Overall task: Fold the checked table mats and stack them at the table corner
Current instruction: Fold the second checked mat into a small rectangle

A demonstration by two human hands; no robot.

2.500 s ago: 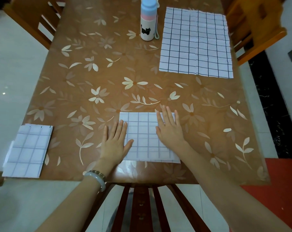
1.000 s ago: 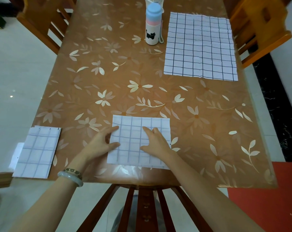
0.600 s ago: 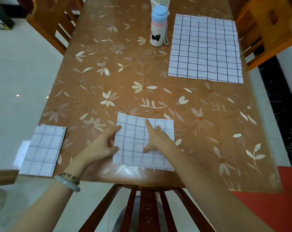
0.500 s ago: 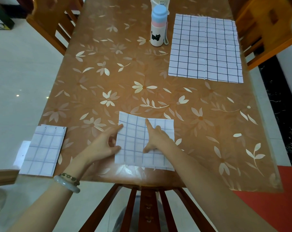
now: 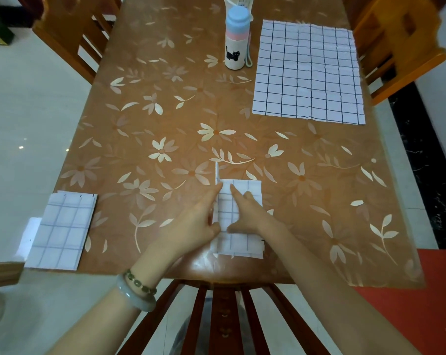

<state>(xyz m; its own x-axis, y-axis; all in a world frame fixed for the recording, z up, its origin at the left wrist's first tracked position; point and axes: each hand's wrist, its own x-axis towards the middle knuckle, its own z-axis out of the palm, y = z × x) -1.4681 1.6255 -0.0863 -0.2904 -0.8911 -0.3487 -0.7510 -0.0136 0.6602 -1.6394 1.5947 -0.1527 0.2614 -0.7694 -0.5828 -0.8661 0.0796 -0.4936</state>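
A white checked mat (image 5: 242, 242) lies near the table's front edge, its left half raised upright along the middle. My left hand (image 5: 191, 224) pinches that raised half and lifts it toward the right. My right hand (image 5: 247, 211) presses flat on the mat, index finger along the fold line. A folded mat (image 5: 60, 231) sits at the front left corner, overhanging the edge. One unfolded checked mat (image 5: 309, 73) lies flat at the far right.
A pale bottle (image 5: 236, 39) with a blue cap stands left of the unfolded mat. Wooden chairs stand at the far left (image 5: 71, 34), far right (image 5: 401, 47) and right below me (image 5: 222, 316). The table (image 5: 165, 111) has a brown floral cover.
The mat lay flat under both palms earlier. My left hand took its left edge and has swung that half upright toward the right, while my right hand stayed pressing the middle.
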